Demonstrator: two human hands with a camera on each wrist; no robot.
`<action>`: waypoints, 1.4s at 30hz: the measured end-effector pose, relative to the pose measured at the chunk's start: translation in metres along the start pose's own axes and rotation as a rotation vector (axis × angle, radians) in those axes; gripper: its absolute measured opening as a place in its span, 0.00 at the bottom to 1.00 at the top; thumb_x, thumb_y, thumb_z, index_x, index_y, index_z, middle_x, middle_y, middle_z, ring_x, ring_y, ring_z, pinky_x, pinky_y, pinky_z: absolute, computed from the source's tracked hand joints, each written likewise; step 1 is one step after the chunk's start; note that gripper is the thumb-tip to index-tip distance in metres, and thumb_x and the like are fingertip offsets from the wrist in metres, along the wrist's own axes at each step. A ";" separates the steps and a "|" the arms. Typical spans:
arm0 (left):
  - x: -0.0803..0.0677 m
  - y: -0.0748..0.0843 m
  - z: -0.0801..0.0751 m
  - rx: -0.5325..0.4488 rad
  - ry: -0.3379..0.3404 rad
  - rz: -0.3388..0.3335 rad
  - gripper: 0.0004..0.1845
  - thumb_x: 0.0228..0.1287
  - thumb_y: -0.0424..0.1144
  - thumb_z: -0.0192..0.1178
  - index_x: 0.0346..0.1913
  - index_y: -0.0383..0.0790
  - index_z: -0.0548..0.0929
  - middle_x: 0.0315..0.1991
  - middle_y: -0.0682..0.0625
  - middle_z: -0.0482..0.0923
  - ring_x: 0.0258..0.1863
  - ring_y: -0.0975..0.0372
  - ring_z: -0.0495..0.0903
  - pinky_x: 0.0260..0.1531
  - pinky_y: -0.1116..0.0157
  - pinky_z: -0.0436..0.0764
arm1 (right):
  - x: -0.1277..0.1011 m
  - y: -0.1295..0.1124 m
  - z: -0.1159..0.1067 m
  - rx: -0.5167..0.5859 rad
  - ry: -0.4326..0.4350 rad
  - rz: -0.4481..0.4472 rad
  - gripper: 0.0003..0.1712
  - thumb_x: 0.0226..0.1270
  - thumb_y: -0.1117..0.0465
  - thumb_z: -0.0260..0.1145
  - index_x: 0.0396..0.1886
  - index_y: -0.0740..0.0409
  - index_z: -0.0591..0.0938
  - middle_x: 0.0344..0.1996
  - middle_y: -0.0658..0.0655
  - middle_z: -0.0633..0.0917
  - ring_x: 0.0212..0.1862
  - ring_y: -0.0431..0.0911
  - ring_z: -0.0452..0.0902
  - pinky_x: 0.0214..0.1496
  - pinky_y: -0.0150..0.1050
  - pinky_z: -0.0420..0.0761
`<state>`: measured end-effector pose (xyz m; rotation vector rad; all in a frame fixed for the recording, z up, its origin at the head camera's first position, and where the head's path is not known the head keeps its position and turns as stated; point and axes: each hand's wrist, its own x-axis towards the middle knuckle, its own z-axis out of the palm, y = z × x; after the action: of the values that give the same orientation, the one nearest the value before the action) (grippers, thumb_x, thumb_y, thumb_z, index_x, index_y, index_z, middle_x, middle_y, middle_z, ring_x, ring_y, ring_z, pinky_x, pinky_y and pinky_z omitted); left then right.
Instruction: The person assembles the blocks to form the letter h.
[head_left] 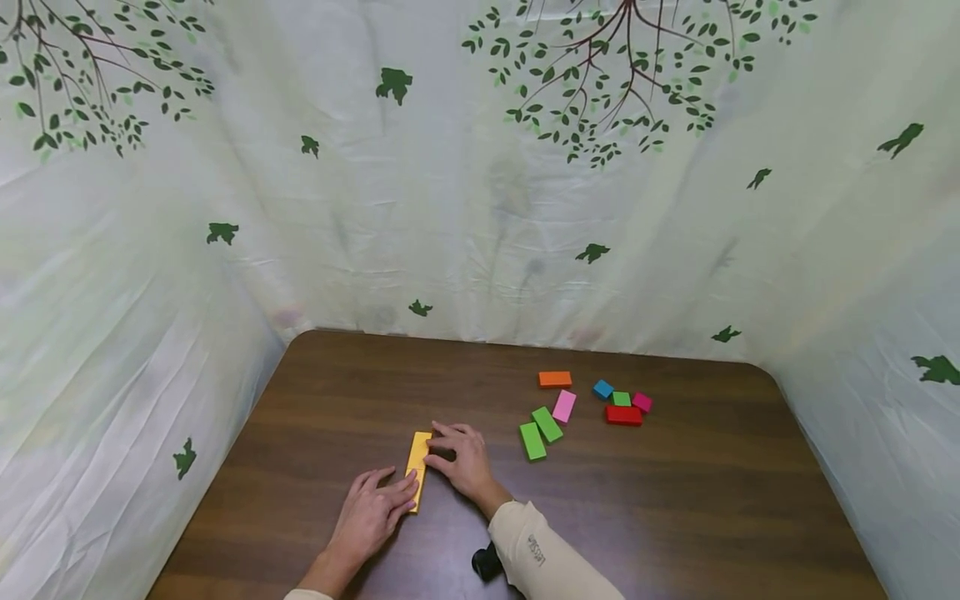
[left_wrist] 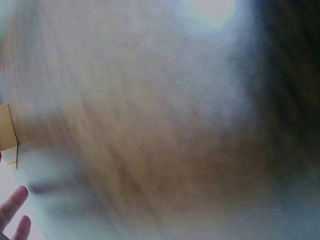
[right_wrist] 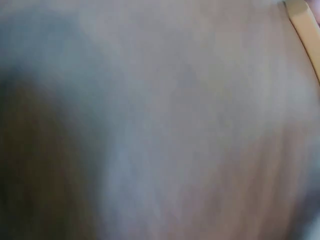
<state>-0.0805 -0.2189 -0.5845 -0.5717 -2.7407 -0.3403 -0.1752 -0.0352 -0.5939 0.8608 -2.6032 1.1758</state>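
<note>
A long, flat strip of yellow blocks lies on the table, pointing away from me. My left hand reaches over its near end, fingers extended and fingertips on it. At the far end, my right hand has its fingertips and thumb along the strip's right edge, with a gap between thumb and forefinger. In the left wrist view, the yellow blocks show at the left margin beside spread fingertips. The right wrist view catches one end of a yellow block in its upper right corner.
On the brown table, right of the hands, lie two green blocks, a pink block and an orange block. Farther right sit a red block, a blue block and a magenta block. A black object shows beside the right sleeve.
</note>
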 end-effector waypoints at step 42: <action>-0.001 -0.001 0.003 -0.009 0.052 0.017 0.16 0.48 0.41 0.73 0.43 0.45 0.90 0.48 0.54 0.85 0.47 0.48 0.81 0.51 0.48 0.71 | -0.036 0.103 -0.143 -0.157 -0.310 -0.059 0.18 0.57 0.51 0.73 0.47 0.50 0.88 0.60 0.52 0.79 0.61 0.55 0.67 0.60 0.58 0.61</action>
<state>-0.0807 -0.2188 -0.5874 -0.5792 -2.6844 -0.3587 -0.2160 0.1390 -0.5759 1.1578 -2.8390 0.8682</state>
